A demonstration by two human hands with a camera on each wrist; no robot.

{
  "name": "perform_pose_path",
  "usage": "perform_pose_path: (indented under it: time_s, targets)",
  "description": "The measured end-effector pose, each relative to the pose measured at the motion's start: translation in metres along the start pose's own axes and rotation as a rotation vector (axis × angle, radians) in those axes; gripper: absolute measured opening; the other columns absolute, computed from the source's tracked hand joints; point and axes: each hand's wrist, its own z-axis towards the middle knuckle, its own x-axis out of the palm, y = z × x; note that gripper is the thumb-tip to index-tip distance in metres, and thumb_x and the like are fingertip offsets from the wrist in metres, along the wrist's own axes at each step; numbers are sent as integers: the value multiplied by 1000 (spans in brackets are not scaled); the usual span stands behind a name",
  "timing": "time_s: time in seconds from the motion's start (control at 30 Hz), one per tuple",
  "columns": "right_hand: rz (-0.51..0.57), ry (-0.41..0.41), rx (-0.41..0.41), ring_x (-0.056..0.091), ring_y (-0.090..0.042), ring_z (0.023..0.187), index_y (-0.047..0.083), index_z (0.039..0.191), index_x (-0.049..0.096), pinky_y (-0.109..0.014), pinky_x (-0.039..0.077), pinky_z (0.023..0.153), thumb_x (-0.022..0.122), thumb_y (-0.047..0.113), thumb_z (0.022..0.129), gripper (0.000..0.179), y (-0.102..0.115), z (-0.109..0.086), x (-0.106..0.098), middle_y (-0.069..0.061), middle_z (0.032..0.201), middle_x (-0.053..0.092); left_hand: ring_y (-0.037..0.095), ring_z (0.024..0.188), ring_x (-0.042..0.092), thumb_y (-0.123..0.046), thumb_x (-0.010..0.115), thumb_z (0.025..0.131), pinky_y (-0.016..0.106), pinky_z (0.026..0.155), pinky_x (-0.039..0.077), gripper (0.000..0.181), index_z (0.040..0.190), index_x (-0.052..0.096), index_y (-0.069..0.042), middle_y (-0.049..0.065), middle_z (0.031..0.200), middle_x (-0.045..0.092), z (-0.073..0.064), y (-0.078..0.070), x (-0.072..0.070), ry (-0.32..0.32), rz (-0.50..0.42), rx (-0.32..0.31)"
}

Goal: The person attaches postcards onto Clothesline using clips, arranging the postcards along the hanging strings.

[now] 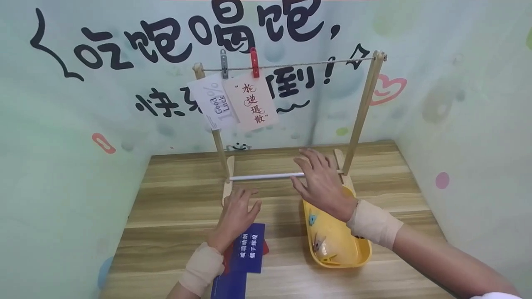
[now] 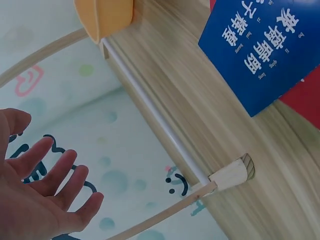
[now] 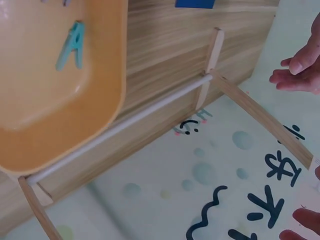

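Note:
My left hand (image 1: 237,216), fingers spread and loosely bent, hovers above the dark blue cards (image 1: 255,245) and holds nothing. Farther forward, my right hand (image 1: 322,187) is raised over the far end of a yellow basket (image 1: 361,261), also without anything in it. Across a wooden stand (image 1: 363,110) runs a thin string (image 1: 309,64). A grey clothespin (image 1: 224,64) holds a white "Good Luck" card (image 1: 210,99) there. Beside it, a red clothespin (image 1: 254,64) holds a pale pink card (image 1: 245,110). The two cards overlap slightly.
Inside the basket lie a teal clothespin (image 3: 72,45) and other small clips. Red card edges (image 2: 305,102) show beneath the blue cards. A white rod (image 1: 266,176) joins the stand's feet. Printed curtains (image 1: 62,187) enclose the wooden table (image 1: 166,232).

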Motion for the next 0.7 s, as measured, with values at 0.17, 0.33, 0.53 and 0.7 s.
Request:
perform_pose_path:
  time_s: [0.17,0.33,0.53,0.7]
  targets:
    - [12,17,1,57,-37,123,2,119,66,-56,46,96,70,29,92,39,-2,-14,14,-19,133,60,34,111,58,-26,66,95,55,94,44,30,117,68,-7,13,115,65,-6,3,7,59,49,-5]
    - [21,57,22,58,-37,120,2,118,66,-56,46,93,66,32,95,38,-7,-29,26,-19,132,59,35,111,58,-27,68,94,56,95,44,29,116,68,-8,13,117,65,-14,10,14,96,74,8]
    - [16,109,49,59,-38,119,2,120,65,-57,47,94,67,30,94,38,-13,-44,36,-21,132,60,37,108,59,-27,70,93,55,94,43,30,115,67,-8,15,116,65,-24,19,22,142,96,-1]
    - [28,128,64,63,-37,112,0,116,67,-56,51,93,69,27,93,36,-17,-56,45,-20,123,64,37,110,59,-27,72,91,55,94,43,33,116,67,-7,16,116,65,-31,26,27,187,114,-34]
